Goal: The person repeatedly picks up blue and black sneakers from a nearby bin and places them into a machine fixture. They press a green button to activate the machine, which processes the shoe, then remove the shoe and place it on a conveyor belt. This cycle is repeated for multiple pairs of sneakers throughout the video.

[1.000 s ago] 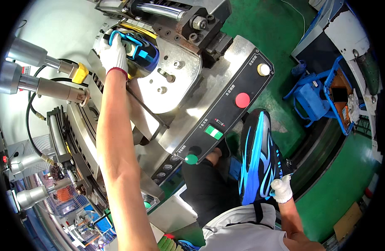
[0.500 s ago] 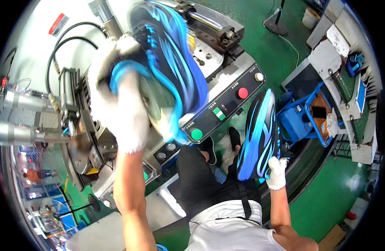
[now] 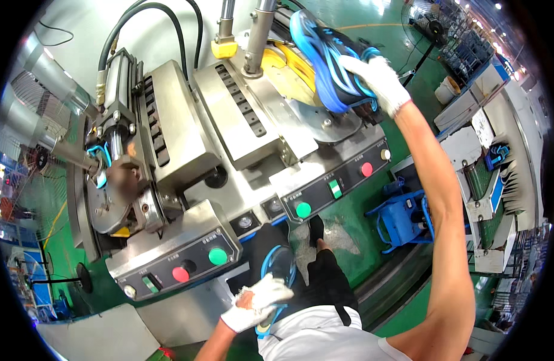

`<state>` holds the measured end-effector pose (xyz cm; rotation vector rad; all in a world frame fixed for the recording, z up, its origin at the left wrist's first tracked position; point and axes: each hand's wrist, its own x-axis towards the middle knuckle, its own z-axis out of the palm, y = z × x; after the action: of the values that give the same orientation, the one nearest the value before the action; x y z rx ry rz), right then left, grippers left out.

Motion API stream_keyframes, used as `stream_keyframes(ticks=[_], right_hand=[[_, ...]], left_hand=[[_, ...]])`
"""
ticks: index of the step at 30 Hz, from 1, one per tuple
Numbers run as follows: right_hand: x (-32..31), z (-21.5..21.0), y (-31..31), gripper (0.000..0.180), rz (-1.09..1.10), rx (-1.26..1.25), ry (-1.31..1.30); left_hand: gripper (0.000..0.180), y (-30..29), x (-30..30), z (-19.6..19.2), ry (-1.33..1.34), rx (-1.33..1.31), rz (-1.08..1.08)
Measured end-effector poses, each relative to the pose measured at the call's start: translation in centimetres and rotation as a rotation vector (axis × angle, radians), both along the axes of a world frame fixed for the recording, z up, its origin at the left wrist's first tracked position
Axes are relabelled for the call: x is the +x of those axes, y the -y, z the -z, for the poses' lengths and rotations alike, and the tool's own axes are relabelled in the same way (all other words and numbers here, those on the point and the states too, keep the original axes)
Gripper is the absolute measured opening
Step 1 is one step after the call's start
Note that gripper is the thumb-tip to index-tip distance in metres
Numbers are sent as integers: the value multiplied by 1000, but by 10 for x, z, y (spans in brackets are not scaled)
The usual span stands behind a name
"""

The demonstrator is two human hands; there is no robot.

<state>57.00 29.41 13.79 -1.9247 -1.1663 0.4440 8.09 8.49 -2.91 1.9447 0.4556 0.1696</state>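
Observation:
My right hand point(image 3: 379, 81), in a white knit glove, grips a black and blue sneaker point(image 3: 331, 63) at its ankle end. The sneaker is tilted over the round metal plate point(image 3: 328, 123) at the machine's right station; whether they touch I cannot tell. Low in front of my body, my left hand point(image 3: 257, 302), in a white glove with a reddish-brown patch, is closed around a second black and blue sneaker point(image 3: 281, 263). The glove covers that sneaker's middle. Yellow pads point(image 3: 295, 69) show beside the raised sneaker.
The metal machine point(image 3: 241, 120) fills the left and centre. Its front panels carry green buttons point(image 3: 303, 209) and red buttons point(image 3: 366, 169). Black hoses point(image 3: 162, 9) arch behind. To the right are a blue plastic stool point(image 3: 403, 219) and a bench with green rollers point(image 3: 478, 180).
My right hand has carried its sneaker up and forward from the lower right to the machine. My left hand, with the other sneaker, has come down from the machine toward my lap.

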Motion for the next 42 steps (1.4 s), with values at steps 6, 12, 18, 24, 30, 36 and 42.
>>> stream_keyframes(ticks=[6,12,18,24,30,36,42], right_hand=[[7,59,-151,70,-253,-233,626],[-48,77,-192,49,-281,-218,823],[-23,138,-163,61,-76,-65,606],[-24,133,-177,50,-153,-103,671],[-24,94,-156,55,-304,-227,570],[-62,93,-75,80,-165,50,545],[-165,146,135,72,-503,461,359]], left_hand=[[63,-19,-6,6,111,-50,-23],[61,-21,-17,31,145,-180,-52],[40,-20,-10,22,201,-206,-174],[49,-18,-11,32,59,-182,-100],[45,-8,-1,25,66,-96,-128],[38,8,5,32,45,-42,-184],[38,15,5,28,7,-28,-195]])
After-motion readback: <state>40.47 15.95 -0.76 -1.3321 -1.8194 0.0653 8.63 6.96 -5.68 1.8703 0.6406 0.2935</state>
